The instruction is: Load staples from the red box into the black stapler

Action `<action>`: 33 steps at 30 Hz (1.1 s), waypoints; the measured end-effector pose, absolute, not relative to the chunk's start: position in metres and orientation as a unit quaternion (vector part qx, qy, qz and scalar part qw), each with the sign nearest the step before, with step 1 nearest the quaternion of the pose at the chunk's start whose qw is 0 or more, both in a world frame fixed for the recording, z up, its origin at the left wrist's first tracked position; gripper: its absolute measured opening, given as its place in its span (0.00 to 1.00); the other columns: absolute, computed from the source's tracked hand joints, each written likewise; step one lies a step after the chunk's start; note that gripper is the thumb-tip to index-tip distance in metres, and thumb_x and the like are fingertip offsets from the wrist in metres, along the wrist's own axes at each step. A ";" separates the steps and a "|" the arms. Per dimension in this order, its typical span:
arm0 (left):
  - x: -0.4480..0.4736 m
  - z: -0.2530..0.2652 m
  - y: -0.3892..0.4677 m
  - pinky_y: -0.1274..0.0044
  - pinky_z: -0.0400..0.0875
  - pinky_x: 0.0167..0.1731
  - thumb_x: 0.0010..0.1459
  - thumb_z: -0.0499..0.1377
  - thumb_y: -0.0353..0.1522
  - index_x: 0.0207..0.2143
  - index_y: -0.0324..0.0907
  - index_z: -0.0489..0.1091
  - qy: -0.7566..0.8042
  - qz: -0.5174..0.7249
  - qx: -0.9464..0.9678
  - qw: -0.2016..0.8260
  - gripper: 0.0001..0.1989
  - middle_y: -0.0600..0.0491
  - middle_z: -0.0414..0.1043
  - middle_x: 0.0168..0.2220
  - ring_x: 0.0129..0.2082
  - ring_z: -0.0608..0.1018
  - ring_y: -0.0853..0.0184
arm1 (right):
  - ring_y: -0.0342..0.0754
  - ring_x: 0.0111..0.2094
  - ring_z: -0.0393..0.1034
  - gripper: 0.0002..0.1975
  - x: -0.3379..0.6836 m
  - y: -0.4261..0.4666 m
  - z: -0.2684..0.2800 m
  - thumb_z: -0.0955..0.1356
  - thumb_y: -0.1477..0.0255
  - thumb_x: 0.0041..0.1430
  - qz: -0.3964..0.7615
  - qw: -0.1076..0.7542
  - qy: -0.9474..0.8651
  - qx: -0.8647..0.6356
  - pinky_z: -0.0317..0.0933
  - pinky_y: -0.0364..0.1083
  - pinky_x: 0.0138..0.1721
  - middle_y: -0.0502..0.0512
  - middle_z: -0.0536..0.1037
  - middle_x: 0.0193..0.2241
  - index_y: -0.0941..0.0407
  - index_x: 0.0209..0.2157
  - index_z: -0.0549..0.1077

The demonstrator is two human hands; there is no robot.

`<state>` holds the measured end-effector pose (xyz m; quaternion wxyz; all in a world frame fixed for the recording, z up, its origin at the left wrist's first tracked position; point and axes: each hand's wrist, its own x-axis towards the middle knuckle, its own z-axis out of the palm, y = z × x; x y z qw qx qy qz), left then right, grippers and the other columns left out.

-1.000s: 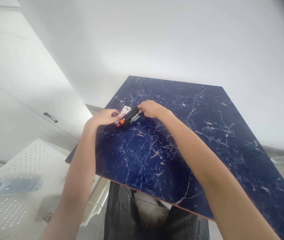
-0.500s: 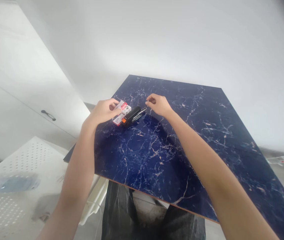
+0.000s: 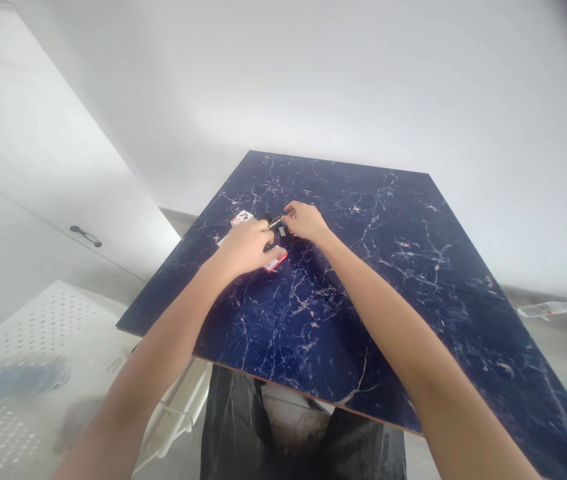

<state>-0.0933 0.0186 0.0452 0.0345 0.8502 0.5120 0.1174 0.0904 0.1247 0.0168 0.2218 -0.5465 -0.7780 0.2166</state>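
Observation:
My left hand [image 3: 248, 245] curves over a black stapler [image 3: 274, 223], fingers bent around it and hiding most of its body. A metal part of the stapler sticks out to the right. At that end my right hand [image 3: 306, 220] pinches with thumb and forefinger; what lies between the fingertips is too small to make out. A red and white small box [image 3: 276, 259] shows beneath my left thumb. Beyond my left knuckles sits another white and red box [image 3: 241, 217], partly covered by the hand.
The dark blue marbled table [image 3: 363, 287] has its front edge close to my legs [image 3: 303, 440]. A white perforated surface with a clear plastic bottle [image 3: 18, 377] stands at left. White walls rise behind, and a cabinet handle [image 3: 86, 235] is at left.
My left hand has moved right from the boxes onto the stapler. My right hand has come slightly left and nearer to the stapler's end. One red and white box now shows under my left thumb.

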 end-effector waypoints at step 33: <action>-0.188 0.040 0.044 0.68 0.71 0.41 0.54 0.64 0.41 0.61 0.51 0.71 0.598 0.008 0.788 0.149 0.31 0.45 0.74 0.50 0.45 0.79 0.52 | 0.51 0.42 0.80 0.17 0.144 0.038 0.012 0.68 0.75 0.63 0.245 0.251 -0.802 -0.483 0.71 0.53 0.53 0.56 0.82 0.53 0.54 0.53 0.76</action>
